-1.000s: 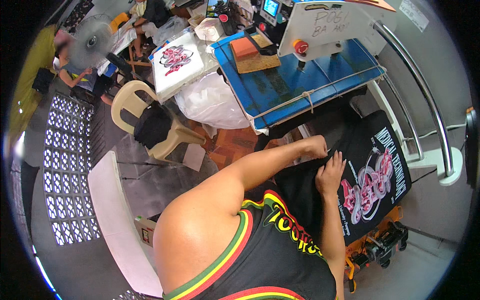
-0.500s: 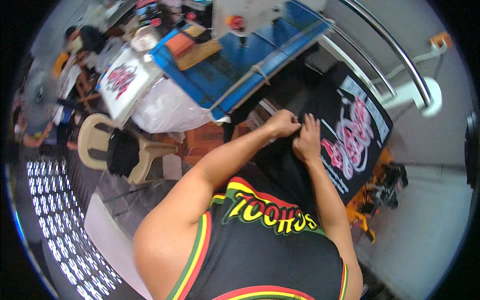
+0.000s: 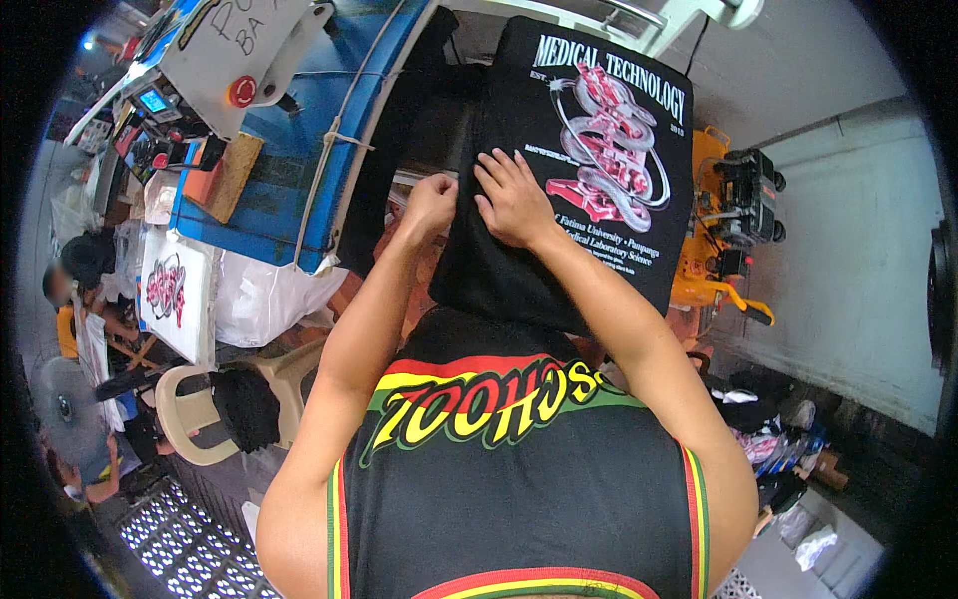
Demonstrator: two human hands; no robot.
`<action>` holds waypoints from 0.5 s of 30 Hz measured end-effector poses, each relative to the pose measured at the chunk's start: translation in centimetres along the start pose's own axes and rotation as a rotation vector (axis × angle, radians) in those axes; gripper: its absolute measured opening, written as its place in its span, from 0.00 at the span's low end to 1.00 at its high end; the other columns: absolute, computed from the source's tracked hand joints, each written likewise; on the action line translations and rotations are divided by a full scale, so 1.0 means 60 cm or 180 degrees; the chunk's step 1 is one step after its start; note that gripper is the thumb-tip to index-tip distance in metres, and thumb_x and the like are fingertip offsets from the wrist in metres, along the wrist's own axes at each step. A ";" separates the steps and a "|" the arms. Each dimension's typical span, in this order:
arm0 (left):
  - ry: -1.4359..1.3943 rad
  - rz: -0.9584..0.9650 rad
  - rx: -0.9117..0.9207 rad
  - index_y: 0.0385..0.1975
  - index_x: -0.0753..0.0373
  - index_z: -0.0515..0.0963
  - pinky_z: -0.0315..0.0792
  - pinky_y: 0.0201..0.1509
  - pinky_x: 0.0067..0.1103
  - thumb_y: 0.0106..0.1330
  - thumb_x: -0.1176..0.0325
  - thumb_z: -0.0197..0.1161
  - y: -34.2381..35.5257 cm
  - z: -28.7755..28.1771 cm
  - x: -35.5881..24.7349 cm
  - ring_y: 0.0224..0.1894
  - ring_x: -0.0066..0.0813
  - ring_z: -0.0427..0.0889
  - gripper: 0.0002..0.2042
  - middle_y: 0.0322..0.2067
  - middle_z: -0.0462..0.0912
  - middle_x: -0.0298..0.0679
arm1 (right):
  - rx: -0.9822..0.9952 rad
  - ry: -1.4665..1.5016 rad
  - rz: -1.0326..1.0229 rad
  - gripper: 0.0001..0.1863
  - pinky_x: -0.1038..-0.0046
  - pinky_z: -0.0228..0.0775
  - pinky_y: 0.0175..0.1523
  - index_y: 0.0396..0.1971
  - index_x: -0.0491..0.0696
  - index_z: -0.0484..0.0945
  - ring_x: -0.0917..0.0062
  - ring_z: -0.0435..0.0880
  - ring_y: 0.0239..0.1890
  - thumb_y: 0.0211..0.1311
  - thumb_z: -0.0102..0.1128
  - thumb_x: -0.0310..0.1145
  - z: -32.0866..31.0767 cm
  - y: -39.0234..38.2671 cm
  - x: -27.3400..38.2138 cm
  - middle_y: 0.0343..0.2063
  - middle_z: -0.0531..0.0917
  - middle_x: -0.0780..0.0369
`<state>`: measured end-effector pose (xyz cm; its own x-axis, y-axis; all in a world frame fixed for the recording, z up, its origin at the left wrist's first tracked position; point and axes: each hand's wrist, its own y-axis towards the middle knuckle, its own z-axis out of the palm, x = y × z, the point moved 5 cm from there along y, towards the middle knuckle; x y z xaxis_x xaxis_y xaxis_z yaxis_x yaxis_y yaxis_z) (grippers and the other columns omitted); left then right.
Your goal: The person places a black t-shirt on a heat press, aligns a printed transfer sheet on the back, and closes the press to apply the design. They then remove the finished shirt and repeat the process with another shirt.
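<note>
In front of me a black T-shirt (image 3: pixel 499 110) lies spread over a flat board-like support. Its print has white lettering around a pink, red and silver design (image 3: pixel 611 150). My right hand (image 3: pixel 514 200) rests palm down on the black cloth, just left of the print, fingers stretched out. At the left edge of the shirt, my left hand (image 3: pixel 429 207) is closed, its fingertips pinching the cloth there. The fold between its fingers is mostly hidden.
To the left stands a blue table (image 3: pixel 309 120) with a white machine box (image 3: pixel 244 60) and sponge-like blocks (image 3: pixel 235 175). A white printed panel (image 3: pixel 178 295) and a beige chair (image 3: pixel 190 419) are nearer. Yellow-and-black equipment (image 3: pixel 738 200) stands right, beside a pale wall.
My view has turned, bringing the shirt upright before me and its whole print into sight. The right hand lies flatter with fingers more spread; the left stays closed at the shirt's left edge.
</note>
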<state>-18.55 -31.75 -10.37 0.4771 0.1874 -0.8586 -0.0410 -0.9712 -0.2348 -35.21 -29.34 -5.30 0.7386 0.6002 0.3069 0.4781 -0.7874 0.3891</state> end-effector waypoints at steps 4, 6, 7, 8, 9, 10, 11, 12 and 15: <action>-0.0200 -0.0262 -0.0023 0.35 0.71 0.80 0.74 0.39 0.27 0.72 0.62 0.55 -0.007 -0.006 0.036 0.33 0.28 0.81 0.15 0.30 0.85 0.44 | -0.0045 0.0045 0.0014 0.25 0.51 0.51 0.73 0.56 0.42 0.75 0.57 0.66 0.68 0.62 0.58 0.40 0.001 -0.003 -0.005 0.61 0.73 0.54; -0.0453 -0.0376 -0.0068 0.36 0.72 0.80 0.74 0.39 0.27 0.73 0.62 0.55 -0.011 0.003 0.053 0.33 0.28 0.81 0.16 0.31 0.85 0.44 | -0.0052 0.0096 0.0003 0.24 0.51 0.51 0.73 0.56 0.42 0.75 0.57 0.66 0.68 0.62 0.58 0.39 -0.001 -0.001 -0.002 0.61 0.73 0.54; -0.0580 -0.0431 -0.0088 0.36 0.72 0.80 0.74 0.39 0.27 0.73 0.61 0.55 -0.012 0.007 0.061 0.33 0.28 0.81 0.16 0.31 0.85 0.44 | -0.0060 0.0121 0.0005 0.24 0.51 0.52 0.73 0.55 0.43 0.75 0.57 0.66 0.68 0.62 0.58 0.39 -0.003 0.000 -0.001 0.61 0.73 0.54; -0.0605 -0.0442 -0.0091 0.36 0.72 0.80 0.74 0.40 0.27 0.73 0.60 0.54 -0.013 0.013 0.060 0.33 0.29 0.82 0.17 0.32 0.85 0.44 | -0.0066 0.0138 0.0007 0.24 0.51 0.52 0.73 0.55 0.43 0.76 0.57 0.66 0.67 0.61 0.59 0.39 -0.006 -0.001 -0.002 0.61 0.74 0.54; -0.0630 -0.0451 -0.0092 0.37 0.72 0.80 0.74 0.40 0.28 0.74 0.59 0.54 -0.014 0.021 0.057 0.34 0.29 0.82 0.18 0.32 0.85 0.45 | -0.0115 0.0225 0.0038 0.24 0.51 0.52 0.73 0.55 0.43 0.76 0.57 0.66 0.68 0.61 0.59 0.39 -0.008 -0.003 -0.007 0.61 0.74 0.54; -0.0655 -0.0460 -0.0089 0.38 0.73 0.80 0.74 0.40 0.28 0.74 0.59 0.53 -0.014 0.027 0.055 0.34 0.30 0.82 0.19 0.32 0.85 0.45 | -0.0165 0.0310 0.0071 0.24 0.51 0.52 0.73 0.55 0.42 0.76 0.57 0.66 0.68 0.61 0.59 0.39 -0.010 -0.006 -0.014 0.61 0.74 0.53; -0.0483 -0.0389 -0.0020 0.39 0.73 0.79 0.74 0.41 0.29 0.74 0.58 0.53 -0.005 0.028 0.067 0.35 0.30 0.82 0.20 0.33 0.85 0.45 | -0.0216 0.0409 0.0085 0.24 0.51 0.52 0.73 0.55 0.42 0.76 0.57 0.66 0.68 0.61 0.59 0.39 -0.014 -0.008 -0.017 0.61 0.74 0.53; -0.0312 -0.0344 0.0019 0.40 0.73 0.79 0.74 0.42 0.29 0.75 0.57 0.52 0.006 0.023 0.092 0.35 0.31 0.83 0.20 0.34 0.85 0.45 | -0.0235 0.0287 0.0282 0.25 0.51 0.51 0.73 0.56 0.42 0.75 0.57 0.66 0.68 0.61 0.60 0.39 -0.023 -0.012 -0.018 0.61 0.73 0.53; -0.0322 -0.0454 0.0212 0.43 0.72 0.79 0.74 0.45 0.29 0.75 0.56 0.52 0.015 0.026 0.118 0.38 0.34 0.83 0.21 0.36 0.86 0.43 | -0.0106 -0.0242 0.1023 0.29 0.48 0.48 0.73 0.60 0.42 0.72 0.54 0.62 0.70 0.62 0.59 0.41 -0.055 -0.071 -0.037 0.65 0.69 0.51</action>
<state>-16.59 -31.05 -17.34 0.3917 0.3397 -0.8551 -0.0389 -0.9224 -0.3843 -40.42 -26.87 -4.75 0.8831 0.3087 0.3534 0.2001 -0.9290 0.3115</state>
